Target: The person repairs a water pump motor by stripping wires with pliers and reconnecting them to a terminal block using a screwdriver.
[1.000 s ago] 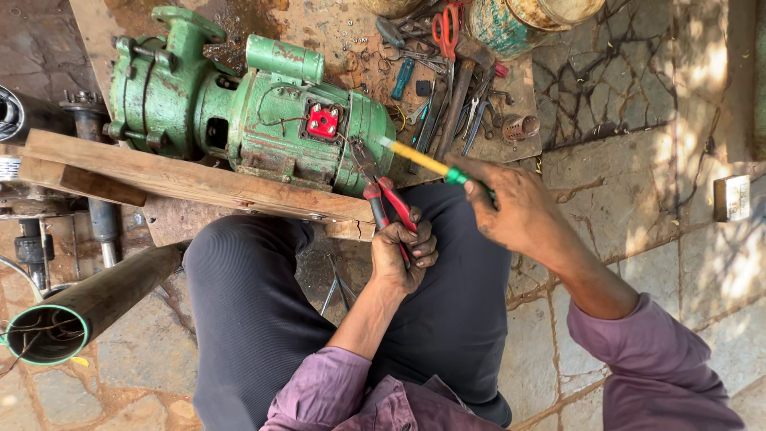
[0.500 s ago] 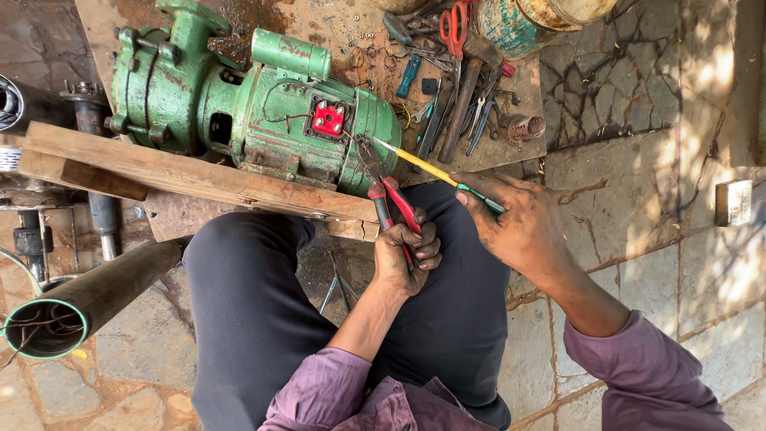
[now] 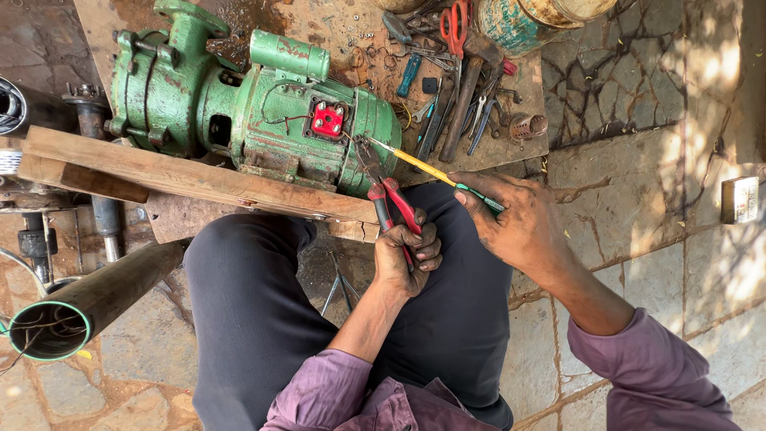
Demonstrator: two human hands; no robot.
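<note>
1. The left hand (image 3: 408, 259) has its grip pressed together around the red handles of the pliers (image 3: 388, 199). The dark nose of the pliers points away from the grip, to the end of the green motor (image 3: 263, 116).
2. The right hand (image 3: 519, 227) is pinching the screwdriver (image 3: 431, 170) at its green handle with the fingers. The yellow shaft runs from this grip up and to the left, and the tip comes near the red terminal block (image 3: 327, 120) on the motor. I cannot tell if the tip touches a wire.
3. I judge the pliers to be stiff and a little heavy; the rubber handles are the good place to hold them. The screwdriver looks light and thin, so it may slip in oily fingers.
4. The motor looks very heavy and will not move. It rests on a wooden plank (image 3: 191, 175), just beyond both grips.
5. Farther behind the right grip, loose tools and red-handled scissors (image 3: 455, 24) lie on the dirty surface (image 3: 335, 24).
</note>
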